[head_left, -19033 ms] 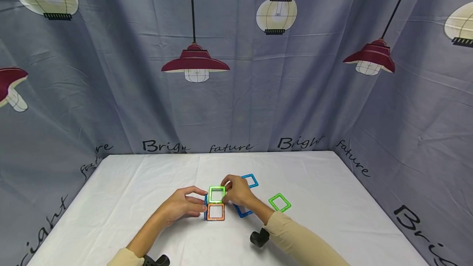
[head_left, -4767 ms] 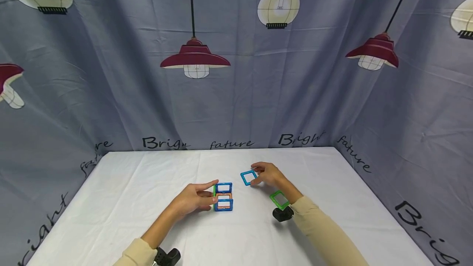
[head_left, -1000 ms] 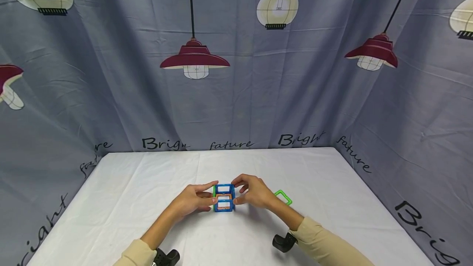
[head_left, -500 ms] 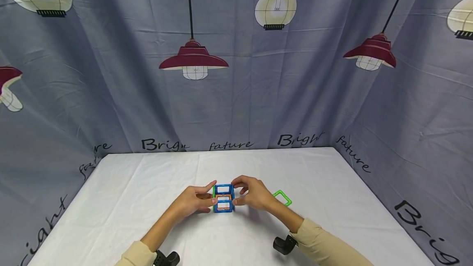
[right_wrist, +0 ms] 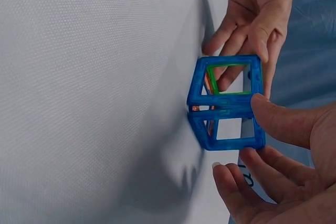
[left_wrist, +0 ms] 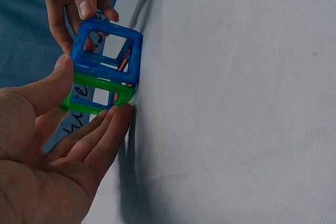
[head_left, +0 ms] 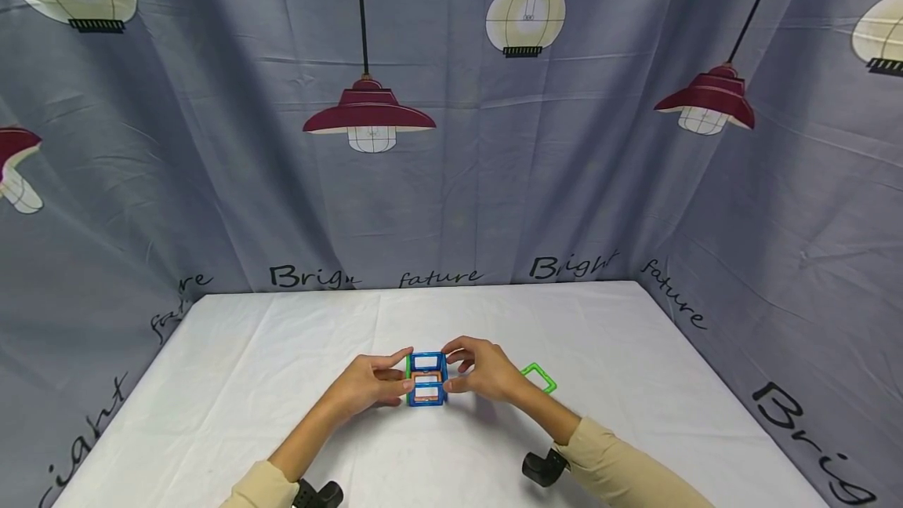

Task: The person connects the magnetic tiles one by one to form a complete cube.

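Note:
Magnetic building tiles form an open-topped box (head_left: 426,385) on the white table. Its front and back are blue, and an orange tile (head_left: 426,372) lies at its base. My left hand (head_left: 363,382) holds the left wall, a green tile (left_wrist: 97,82), thumb at the upper edge and fingers along the lower one. Opposite it stands another blue tile (right_wrist: 239,144) as the right wall, meeting the front tile along a vertical edge. My right hand (head_left: 487,371) pinches that wall between thumb and fingers at its two ends.
A loose green square tile (head_left: 546,375) lies right of the box, partly behind the right forearm. Black wrist cameras (head_left: 317,495) hang at both wrists. Behind the white table (head_left: 282,320) rises a grey-blue curtain (head_left: 451,202) printed with lamps.
Since 4.8 s ago, my right hand has brought the light-blue tile from the table to the box's right side. Over the last second both hands stay almost still.

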The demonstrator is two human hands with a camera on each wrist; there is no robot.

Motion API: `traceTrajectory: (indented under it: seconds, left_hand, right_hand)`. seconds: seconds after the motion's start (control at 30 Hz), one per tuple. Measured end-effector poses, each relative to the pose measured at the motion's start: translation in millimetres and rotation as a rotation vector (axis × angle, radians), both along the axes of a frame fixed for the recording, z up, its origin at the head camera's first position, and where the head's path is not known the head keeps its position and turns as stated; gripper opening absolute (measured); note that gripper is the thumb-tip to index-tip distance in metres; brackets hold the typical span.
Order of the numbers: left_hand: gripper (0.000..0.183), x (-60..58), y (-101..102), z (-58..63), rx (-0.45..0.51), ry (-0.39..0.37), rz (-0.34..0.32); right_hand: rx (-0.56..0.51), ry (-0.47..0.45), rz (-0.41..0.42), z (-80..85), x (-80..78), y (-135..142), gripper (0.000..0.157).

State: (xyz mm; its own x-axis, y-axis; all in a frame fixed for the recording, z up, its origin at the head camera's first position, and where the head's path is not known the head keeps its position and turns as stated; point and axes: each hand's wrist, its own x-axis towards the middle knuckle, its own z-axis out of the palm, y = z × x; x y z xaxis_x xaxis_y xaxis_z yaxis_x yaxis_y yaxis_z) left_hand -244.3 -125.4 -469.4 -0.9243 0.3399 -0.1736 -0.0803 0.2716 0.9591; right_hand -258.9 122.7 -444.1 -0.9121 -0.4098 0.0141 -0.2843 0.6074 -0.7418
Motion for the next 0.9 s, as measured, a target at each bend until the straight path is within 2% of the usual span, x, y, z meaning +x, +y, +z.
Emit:
traceTrajectory:
  seconds: [0.27, 0.43, 0.57, 0.67, 0.9]
  left_hand:
    - [0.07, -0.8, -2.1, -0.1, 0.005, -0.013, -0.017]
    - [0.071, -1.2, -1.2, -0.1, 0.021, -0.021, -0.018]
    - [0.07, -1.3, -2.5, -0.1, 0.02, -0.025, -0.016]
    - [0.071, -1.3, -3.9, -0.2, 0.022, -0.027, -0.023]
    - [0.071, -2.2, -5.5, -0.4, 0.043, -0.019, -0.036]
  right_hand:
    - [0.031, 0.001, 0.011, 1.4, -1.8, 4.2, 0.054]
    - [0.063, 0.009, -0.042, 7.3, -7.5, 17.3, 0.055]
    - [0.083, 0.03, -0.089, 14.0, -13.0, 36.3, 0.053]
    - [0.091, 0.021, -0.094, 18.2, -16.7, 54.9, 0.052]
    - [0.126, -0.026, -0.03, 20.0, -24.9, 96.8, 0.06]
